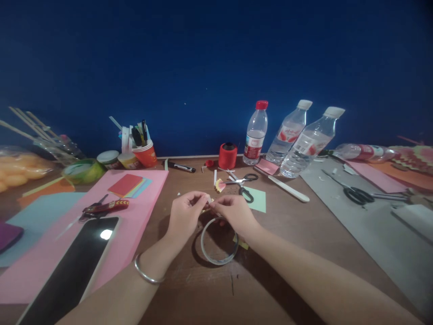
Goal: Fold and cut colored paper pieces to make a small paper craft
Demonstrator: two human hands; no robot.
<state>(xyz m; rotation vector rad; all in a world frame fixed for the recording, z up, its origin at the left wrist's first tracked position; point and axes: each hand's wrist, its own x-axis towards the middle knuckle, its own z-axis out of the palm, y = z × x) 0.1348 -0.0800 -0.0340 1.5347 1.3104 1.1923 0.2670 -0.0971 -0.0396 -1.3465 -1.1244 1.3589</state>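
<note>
The left hand [187, 214] and right hand [235, 214] meet at the fingertips, each grip narrowed to a pinch of thumb and forefinger around one small pale piece [209, 199]. Most of that piece is buried between the fingers, so its shape and material cannot be made out. Just below, a pale ring [219, 262] shows mainly under the right hand. Its upper edge passes behind the right fingers, and one fingertip peeks through near the top; whether that grip also bears the ring's weight, I cannot tell. Curled lower fingers of both hands are out of sight, and the forearms run off the bottom of the picture.

A yellow scrap [241, 243] lies on the desk [189, 289], partly covered by the ring's right side. Beyond the knuckles, a yellow-and-pink paper shape [219, 185] sits by the tip of black-handled scissors [248, 181], one handle overlapping a pale green sheet [260, 198]. Farther back stands a red spool [228, 156]. At left, a phone [71, 271] is cut off by the lower edge.
</note>
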